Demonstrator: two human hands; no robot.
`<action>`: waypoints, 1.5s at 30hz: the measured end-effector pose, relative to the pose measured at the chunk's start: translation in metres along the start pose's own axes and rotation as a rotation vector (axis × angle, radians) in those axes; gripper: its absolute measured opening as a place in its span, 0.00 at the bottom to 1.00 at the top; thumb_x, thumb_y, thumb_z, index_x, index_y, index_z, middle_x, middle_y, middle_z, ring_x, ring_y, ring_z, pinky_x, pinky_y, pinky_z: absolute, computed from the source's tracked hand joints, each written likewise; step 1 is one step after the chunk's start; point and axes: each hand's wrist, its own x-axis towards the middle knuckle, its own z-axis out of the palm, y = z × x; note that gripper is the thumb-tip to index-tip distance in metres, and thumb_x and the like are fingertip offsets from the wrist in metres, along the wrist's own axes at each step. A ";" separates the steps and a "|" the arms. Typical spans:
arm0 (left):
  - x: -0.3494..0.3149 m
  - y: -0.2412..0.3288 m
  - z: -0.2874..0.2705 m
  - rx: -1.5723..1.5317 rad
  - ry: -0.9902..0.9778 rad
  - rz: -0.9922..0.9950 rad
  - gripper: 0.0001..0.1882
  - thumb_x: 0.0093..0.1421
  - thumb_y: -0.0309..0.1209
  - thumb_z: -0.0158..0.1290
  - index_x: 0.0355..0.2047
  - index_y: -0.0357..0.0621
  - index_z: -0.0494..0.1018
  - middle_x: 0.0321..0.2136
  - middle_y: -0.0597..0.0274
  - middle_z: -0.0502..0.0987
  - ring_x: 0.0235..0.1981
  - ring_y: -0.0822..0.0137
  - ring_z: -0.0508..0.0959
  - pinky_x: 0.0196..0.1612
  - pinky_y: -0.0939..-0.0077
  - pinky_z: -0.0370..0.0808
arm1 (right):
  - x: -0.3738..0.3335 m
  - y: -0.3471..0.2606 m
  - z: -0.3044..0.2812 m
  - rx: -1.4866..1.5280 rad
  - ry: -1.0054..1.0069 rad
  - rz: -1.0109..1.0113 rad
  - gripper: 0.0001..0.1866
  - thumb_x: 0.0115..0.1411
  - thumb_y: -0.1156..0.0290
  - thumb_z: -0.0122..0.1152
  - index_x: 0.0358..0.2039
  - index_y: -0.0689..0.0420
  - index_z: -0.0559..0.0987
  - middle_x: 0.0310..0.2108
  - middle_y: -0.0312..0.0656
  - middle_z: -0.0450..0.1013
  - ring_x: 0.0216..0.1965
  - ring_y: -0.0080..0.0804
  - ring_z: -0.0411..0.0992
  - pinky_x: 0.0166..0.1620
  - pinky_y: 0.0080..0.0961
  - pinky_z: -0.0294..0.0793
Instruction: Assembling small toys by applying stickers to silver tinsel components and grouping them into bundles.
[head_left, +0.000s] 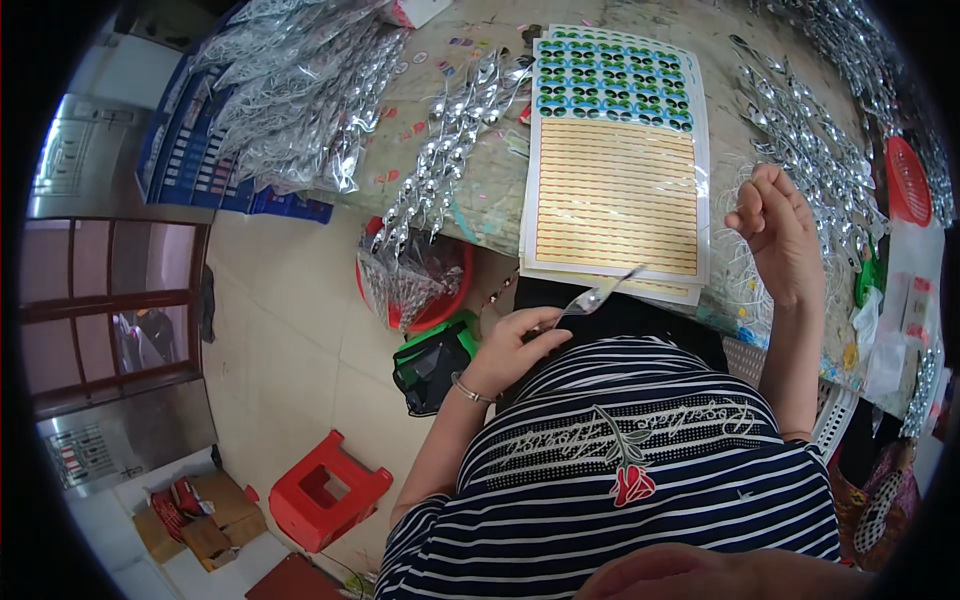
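My left hand (518,348) is closed on a shiny silver lure-like piece (590,300), slim and pointed. Its tip angles up and right over the near edge of the sheets. Over the right side of the table, my right hand (785,235) is raised in a pinch. Whatever lies between those fingertips is too small to make out. Loose white thread (738,260) lies beside that hand. Between and beyond both hands rests a stack of sticker sheets (615,200), with green and blue round stickers at the far end and yellow strips nearer me.
Bunches of silver lure-like pieces lie left (440,150) and right (810,130) on the worn table (480,215). Bagged pieces (290,100) fill a blue crate (185,150). A red basin (455,285) and red stool (325,490) stand on the floor. A red basket (908,180) is far right.
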 end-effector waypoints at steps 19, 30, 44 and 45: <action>0.100 0.070 -0.153 0.664 0.631 0.304 0.17 0.63 0.24 0.46 0.52 0.33 0.68 0.38 0.53 0.76 0.35 0.63 0.74 0.41 0.71 0.70 | 0.033 -0.007 -0.053 -0.454 -0.008 -0.086 0.10 0.65 0.68 0.51 0.41 0.61 0.74 0.34 0.37 0.75 0.34 0.21 0.71 0.42 0.20 0.73; 0.131 0.063 -0.159 1.259 0.618 0.389 0.24 0.57 0.19 0.47 0.56 0.36 0.66 0.40 0.40 0.74 0.39 0.47 0.74 0.44 0.62 0.69 | 0.148 0.007 -0.132 -1.641 0.320 -0.574 0.09 0.54 0.68 0.58 0.35 0.56 0.79 0.40 0.43 0.72 0.48 0.46 0.67 0.44 0.40 0.71; 0.106 0.090 -0.104 0.993 0.852 0.577 0.21 0.58 0.22 0.51 0.54 0.35 0.68 0.46 0.46 0.73 0.47 0.52 0.73 0.50 0.64 0.68 | 0.098 -0.146 -0.012 -0.978 0.281 -0.743 0.07 0.63 0.72 0.51 0.32 0.63 0.71 0.24 0.39 0.71 0.26 0.25 0.68 0.29 0.21 0.68; 0.117 0.105 -0.087 0.906 0.797 0.656 0.20 0.59 0.22 0.50 0.54 0.34 0.68 0.46 0.47 0.73 0.46 0.54 0.74 0.50 0.65 0.69 | 0.061 -0.170 0.001 -0.937 0.339 -0.755 0.06 0.63 0.73 0.51 0.32 0.63 0.71 0.24 0.39 0.70 0.26 0.24 0.67 0.29 0.19 0.69</action>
